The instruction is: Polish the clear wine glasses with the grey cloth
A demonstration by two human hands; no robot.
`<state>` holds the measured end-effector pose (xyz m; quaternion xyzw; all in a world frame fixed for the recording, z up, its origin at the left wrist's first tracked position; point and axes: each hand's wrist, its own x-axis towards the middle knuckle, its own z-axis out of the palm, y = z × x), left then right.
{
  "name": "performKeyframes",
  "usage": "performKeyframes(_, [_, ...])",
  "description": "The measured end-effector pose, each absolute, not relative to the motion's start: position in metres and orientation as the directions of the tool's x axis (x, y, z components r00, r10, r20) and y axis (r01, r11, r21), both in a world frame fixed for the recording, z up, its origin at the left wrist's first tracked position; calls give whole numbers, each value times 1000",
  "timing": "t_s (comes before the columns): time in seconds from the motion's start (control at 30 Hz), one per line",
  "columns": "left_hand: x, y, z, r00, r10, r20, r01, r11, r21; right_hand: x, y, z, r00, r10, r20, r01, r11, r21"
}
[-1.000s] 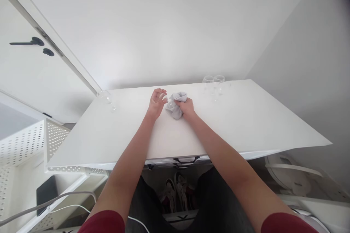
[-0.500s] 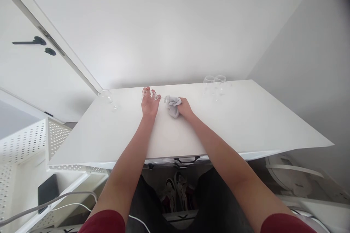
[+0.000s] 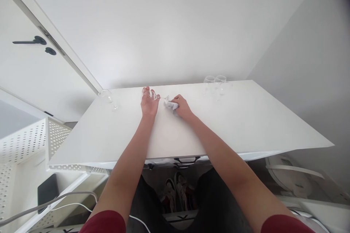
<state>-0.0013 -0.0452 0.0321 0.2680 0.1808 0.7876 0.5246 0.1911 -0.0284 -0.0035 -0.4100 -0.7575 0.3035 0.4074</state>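
My left hand point(image 3: 149, 105) is closed around the bowl of a clear wine glass point(image 3: 163, 98), which lies sideways with its stem and foot pointing right. In my right hand point(image 3: 183, 107) is a light grey cloth point(image 3: 171, 105), bunched between thumb and fingers. The cloth is at the glass's foot, against its lower edge. Both hands are above the white tabletop point(image 3: 175, 134). Part of the glass's bowl is hidden behind my left fingers.
Several clear glasses point(image 3: 210, 80) stand at the back right of the tabletop. Another wine glass point(image 3: 106, 96) is at the back left. A white wall rises behind. To the left are a door with a black handle point(image 3: 34, 40) and a perforated white shelf unit point(image 3: 58, 134).
My right hand has shifted the cloth slightly down, and it looks smaller and more folded. More of the glass's foot shows now. My left hand keeps nearly the same place.
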Motion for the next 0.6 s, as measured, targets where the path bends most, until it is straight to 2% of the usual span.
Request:
performKeyframes(0.17, [0, -44, 29, -259, 926, 275, -668, -377, 641, 189, -40, 3, -440, 813, 382, 341, 544, -767])
performKeyframes(0.23, [0, -44, 29, -241, 929, 282, -649, -370, 665, 187, -43, 7, -366, 833, 415, 318, 531, -785])
performKeyframes(0.33, [2, -45, 29, -208, 934, 291, -628, -355, 693, 186, -42, 10, -126, 900, 417, 286, 435, -854])
performKeyframes(0.47, [7, -45, 31, -140, 939, 314, -604, -332, 724, 190, -34, 7, 81, 972, 221, 236, 196, -952])
performKeyframes(0.53, [10, -45, 31, -120, 936, 332, -598, -335, 728, 192, -31, 3, 122, 988, 93, 193, 68, -979])
performKeyframes(0.6, [13, -46, 32, -106, 932, 345, -592, -338, 731, 192, -28, 1, 108, 994, -1, 83, -10, -997])
